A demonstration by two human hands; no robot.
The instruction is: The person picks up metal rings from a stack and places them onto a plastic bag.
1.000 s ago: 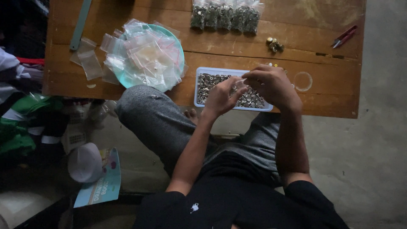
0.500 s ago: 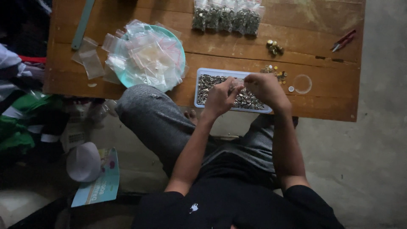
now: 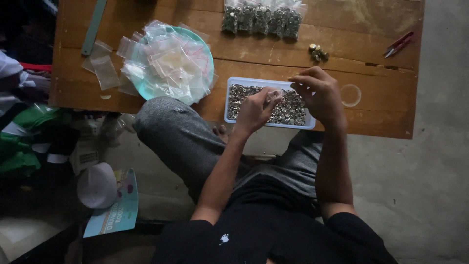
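Overhead, worn wooden table (image 3: 146,105), grey concrete floor (image 3: 430,186).

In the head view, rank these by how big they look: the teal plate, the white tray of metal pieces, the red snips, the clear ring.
Largest to smallest:
1. teal plate, partly under clear bags
2. white tray, partly behind the hands
3. red snips and clear ring: too alike to rank
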